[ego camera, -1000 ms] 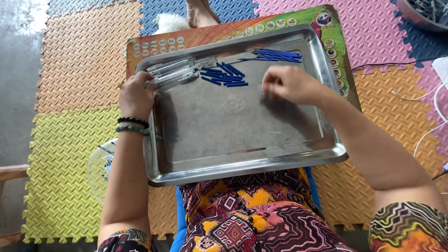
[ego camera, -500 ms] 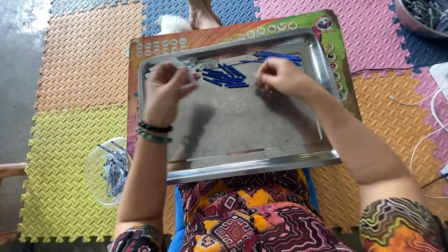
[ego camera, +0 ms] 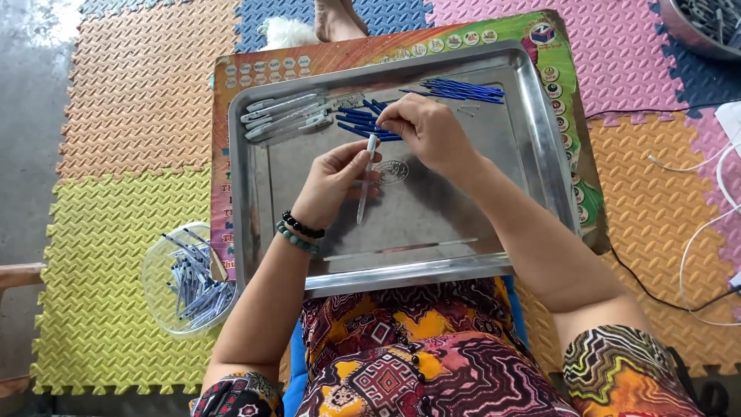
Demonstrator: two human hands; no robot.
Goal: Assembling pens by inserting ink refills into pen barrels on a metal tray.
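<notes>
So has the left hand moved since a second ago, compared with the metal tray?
Yes. The left hand has moved from the metal tray's left rim in to its middle, where it now holds a clear pen barrel that the right hand meets.

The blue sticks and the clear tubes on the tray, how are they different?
The blue sticks are dark blue and thin; the clear tubes are see-through and thicker. The blue sticks lie in two loose heaps, one by the right hand and another further back; the clear tubes lie side by side at the back left. Both rest on the metal tray. The left hand holds one clear tube.
</notes>
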